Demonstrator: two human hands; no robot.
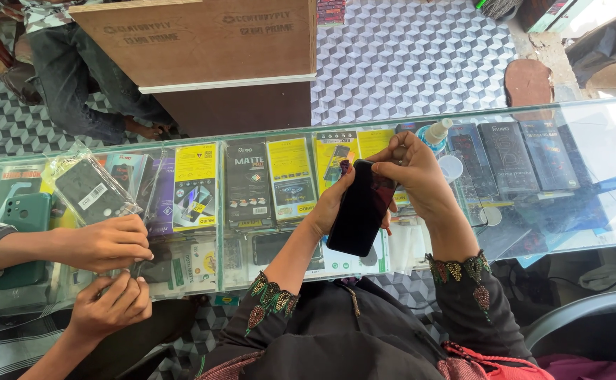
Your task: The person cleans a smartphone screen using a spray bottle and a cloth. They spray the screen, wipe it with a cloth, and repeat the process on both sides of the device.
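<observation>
I hold a black smartphone [361,207] upright over the glass counter [575,176], screen toward me. My left hand [332,204] grips its left edge from behind. My right hand [410,172] pinches the phone's top right corner with fingertips. Both sleeves are black with beaded cuffs.
Under the glass lie several packaged screen protectors [290,176] and phone cases. A small spray bottle [435,134] and a clear cap [451,167] stand on the counter by my right hand. At the left, another person's hands [107,243] work beside a packaged dark case [93,190] and a green case [26,211].
</observation>
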